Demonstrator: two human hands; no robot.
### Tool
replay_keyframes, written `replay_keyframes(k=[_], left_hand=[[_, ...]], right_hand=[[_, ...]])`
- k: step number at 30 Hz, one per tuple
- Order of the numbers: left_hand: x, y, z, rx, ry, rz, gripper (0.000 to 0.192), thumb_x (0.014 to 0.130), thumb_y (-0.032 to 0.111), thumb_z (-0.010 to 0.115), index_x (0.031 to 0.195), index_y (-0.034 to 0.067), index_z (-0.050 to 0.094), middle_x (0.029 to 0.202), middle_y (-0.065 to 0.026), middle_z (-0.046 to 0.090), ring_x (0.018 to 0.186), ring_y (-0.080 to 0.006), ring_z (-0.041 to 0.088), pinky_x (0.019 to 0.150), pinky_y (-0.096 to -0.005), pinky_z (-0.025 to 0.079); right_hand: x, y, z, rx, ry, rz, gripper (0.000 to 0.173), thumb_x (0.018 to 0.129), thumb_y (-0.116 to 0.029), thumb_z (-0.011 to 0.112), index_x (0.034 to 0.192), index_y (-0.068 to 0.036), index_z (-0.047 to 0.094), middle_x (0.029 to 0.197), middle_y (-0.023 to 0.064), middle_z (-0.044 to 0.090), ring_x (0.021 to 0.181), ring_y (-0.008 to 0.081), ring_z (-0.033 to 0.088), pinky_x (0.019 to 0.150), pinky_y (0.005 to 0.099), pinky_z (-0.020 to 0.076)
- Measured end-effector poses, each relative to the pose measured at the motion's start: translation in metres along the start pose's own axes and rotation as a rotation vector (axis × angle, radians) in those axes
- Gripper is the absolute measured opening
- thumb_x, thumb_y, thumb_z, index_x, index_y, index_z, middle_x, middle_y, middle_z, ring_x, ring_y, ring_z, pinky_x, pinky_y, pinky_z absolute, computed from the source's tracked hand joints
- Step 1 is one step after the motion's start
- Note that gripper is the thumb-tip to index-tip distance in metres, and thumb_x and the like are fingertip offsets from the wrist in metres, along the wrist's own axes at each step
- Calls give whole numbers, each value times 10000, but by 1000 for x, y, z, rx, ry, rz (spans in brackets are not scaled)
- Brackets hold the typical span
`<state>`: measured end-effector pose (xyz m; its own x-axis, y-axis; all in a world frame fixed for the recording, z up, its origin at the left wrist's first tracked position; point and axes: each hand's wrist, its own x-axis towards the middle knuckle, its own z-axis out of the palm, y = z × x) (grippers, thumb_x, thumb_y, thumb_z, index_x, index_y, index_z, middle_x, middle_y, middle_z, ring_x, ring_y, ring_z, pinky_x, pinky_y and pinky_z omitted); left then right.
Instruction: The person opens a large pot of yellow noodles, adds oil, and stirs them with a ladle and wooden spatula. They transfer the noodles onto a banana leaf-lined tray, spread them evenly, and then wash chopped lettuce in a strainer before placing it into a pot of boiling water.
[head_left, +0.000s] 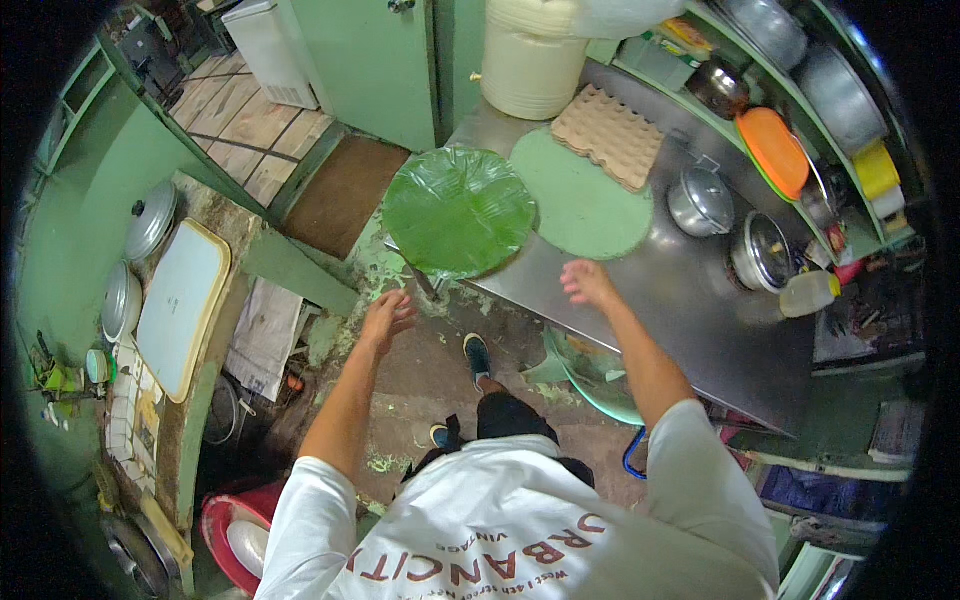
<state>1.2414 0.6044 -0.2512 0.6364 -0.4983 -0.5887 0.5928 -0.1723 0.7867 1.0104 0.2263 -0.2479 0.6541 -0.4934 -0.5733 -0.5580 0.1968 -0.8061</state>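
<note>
My left hand (387, 321) is held out in the air with its fingers apart and nothing in it. Just ahead lies a large round piece covered in glossy green leaf (457, 214), its edge reaching past the corner of the metal table. My right hand (586, 283), also without anything in it, hovers over the table's near edge with the fingers somewhat curled. A pale green round board (592, 217) rests flat beside the leaf. On the far part of that board sits a cardboard egg tray (609, 135).
The stainless steel table (675, 315) holds a cream plastic drum (531, 60), a lidded aluminium pot (700, 199) and another lidded pot (761, 251). Shelves with cookware stand behind. At left, a counter carries a large pale tray (184, 307). A red tub (217, 536) is on the floor.
</note>
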Motion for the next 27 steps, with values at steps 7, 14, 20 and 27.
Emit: replay_keyframes(k=[7, 14, 20, 27], left_hand=[[62, 6, 60, -270, 93, -137, 767, 867, 430, 698, 1427, 34, 353, 1406, -161, 428, 1225, -329, 498, 942, -478, 474], [77, 14, 65, -207, 259, -129, 545, 919, 320, 654, 1326, 8, 471, 1250, -138, 564, 1120, -293, 572, 936, -432, 502], [74, 3, 59, -244, 325, -41, 311, 956, 220, 610, 1216, 51, 585, 1065, -49, 659, 933, -184, 636, 850, -366, 526], [-8, 7, -4, -295, 301, 48, 295, 948, 290, 634, 1172, 97, 626, 1056, 11, 666, 919, -105, 592, 783, -275, 456]], right_hand=[[156, -92, 12, -261, 140, -154, 434, 891, -338, 617, 1204, -38, 589, 1132, 118, 653, 827, 207, 626, 735, 362, 530], [244, -123, 36, -435, -13, -295, 491, 890, -349, 620, 1238, -3, 592, 1160, 187, 667, 1052, 279, 649, 929, 354, 477], [247, -124, 37, -509, -127, -372, 451, 909, -325, 603, 1227, -5, 613, 1103, 155, 689, 987, 240, 654, 887, 342, 481], [178, -178, 95, -357, -382, -289, 485, 905, -284, 629, 1284, 13, 573, 1092, 117, 680, 943, 172, 635, 796, 305, 501]])
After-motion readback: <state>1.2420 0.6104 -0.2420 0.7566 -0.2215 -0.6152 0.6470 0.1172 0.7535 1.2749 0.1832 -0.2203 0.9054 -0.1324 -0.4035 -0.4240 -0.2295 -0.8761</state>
